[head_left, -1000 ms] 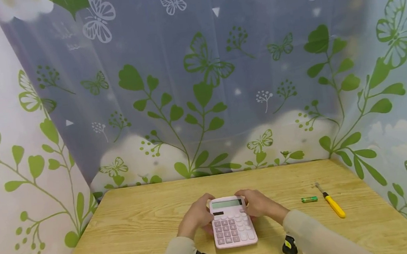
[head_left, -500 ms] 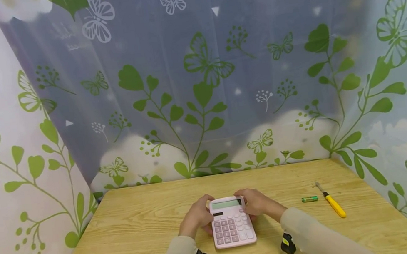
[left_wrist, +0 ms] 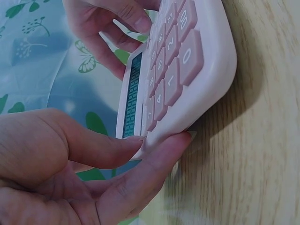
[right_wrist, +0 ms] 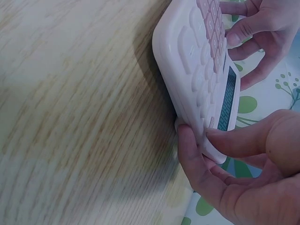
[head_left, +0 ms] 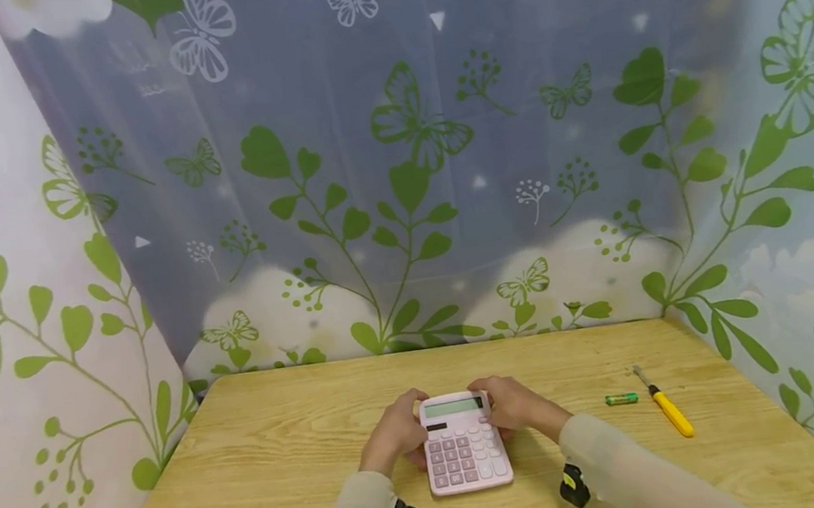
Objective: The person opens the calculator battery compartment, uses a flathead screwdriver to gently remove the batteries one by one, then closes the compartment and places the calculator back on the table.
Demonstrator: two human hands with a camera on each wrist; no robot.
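Note:
Between both hands is a pink calculator (head_left: 468,456), its keys and display facing up toward the head camera. My left hand (head_left: 399,428) grips its left edge, thumb on top near the display and fingers underneath, as the left wrist view shows. On the opposite edge my right hand (head_left: 512,405) pinches it the same way, thumb (right_wrist: 234,140) over the top and fingers below. In the right wrist view the calculator (right_wrist: 187,61) is tilted over the table, with a shadow beneath it. Its underside is hidden.
To the right on the wooden table (head_left: 284,435) lie a small green battery (head_left: 621,400) and a screwdriver with a yellow handle (head_left: 672,412). A patterned curtain (head_left: 322,171) with leaves and butterflies stands behind the table's back edge.

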